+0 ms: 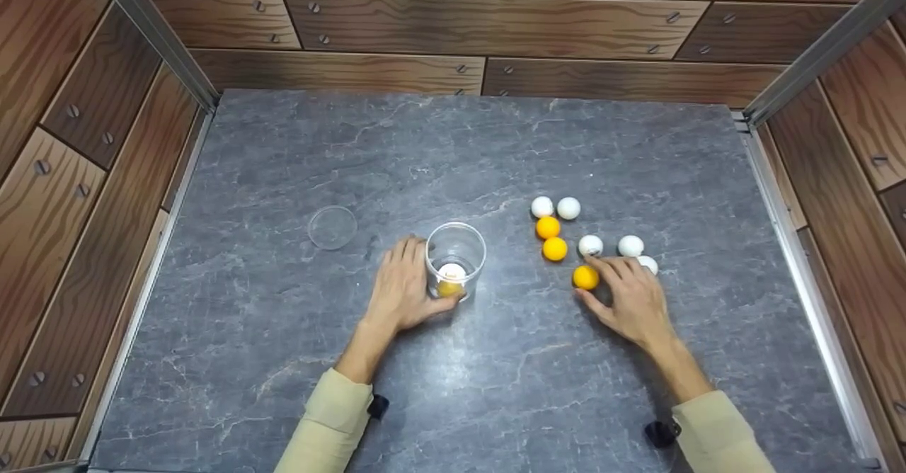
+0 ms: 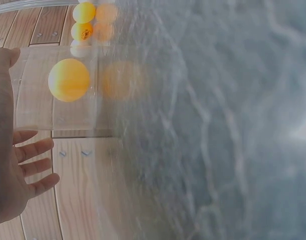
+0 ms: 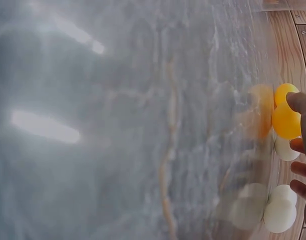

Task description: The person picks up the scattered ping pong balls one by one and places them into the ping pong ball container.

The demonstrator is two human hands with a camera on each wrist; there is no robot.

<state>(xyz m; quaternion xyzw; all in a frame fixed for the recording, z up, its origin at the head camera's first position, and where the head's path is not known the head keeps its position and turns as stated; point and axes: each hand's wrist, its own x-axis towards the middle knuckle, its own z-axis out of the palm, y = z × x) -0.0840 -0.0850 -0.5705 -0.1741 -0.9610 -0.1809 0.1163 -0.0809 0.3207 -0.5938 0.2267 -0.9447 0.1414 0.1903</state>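
Note:
My left hand point(image 1: 407, 285) holds a clear plastic cup point(image 1: 456, 236) upright on the table, its thumb at the near side and its fingers along the left. Inside the cup lie a white ping-pong ball point(image 1: 451, 272) and an orange one point(image 1: 449, 288). In the left wrist view, an orange ball point(image 2: 68, 80) shows through the cup wall. My right hand point(image 1: 633, 303) has an orange ping-pong ball point(image 1: 585, 277) between thumb and index finger, at table level. Behind that hand, a white ball point(image 1: 648, 266) is partly covered.
Two white balls point(image 1: 568, 208) and two orange balls point(image 1: 555, 249) form a bent row right of the cup. More white balls point(image 1: 631, 246) sit beyond my right hand. A clear round lid point(image 1: 333, 228) lies at the left. Wood-patterned walls point(image 1: 488, 27) border the grey marbled table point(image 1: 396, 147).

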